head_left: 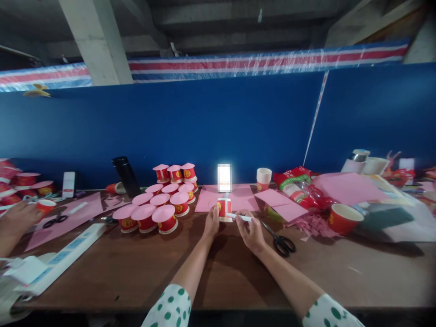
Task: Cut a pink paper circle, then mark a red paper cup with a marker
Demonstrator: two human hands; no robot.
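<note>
My left hand (212, 221) is closed round the side of a small red paper cup (223, 210), which has a white strip across it and stands at the table's middle. In my right hand (252, 233) is a white pen-shaped tube (244, 218), its tip pointing at the cup's right side; whether they touch cannot be made out. Behind the cup lies a pink paper sheet (204, 200). Black-handled scissors (283, 245) rest beside my right hand. Several red cups topped with pink paper discs (165, 214) stand grouped to the left, some stacked at the back.
A lit phone screen (224, 178) stands by the blue partition (218, 122). Leftward are a black bottle (126, 176), a white power strip (68, 258) and another person's hand (20, 218). Rightward are an orange-red cup (344, 220), pink scraps (318, 226) and a red plastic bag (296, 184).
</note>
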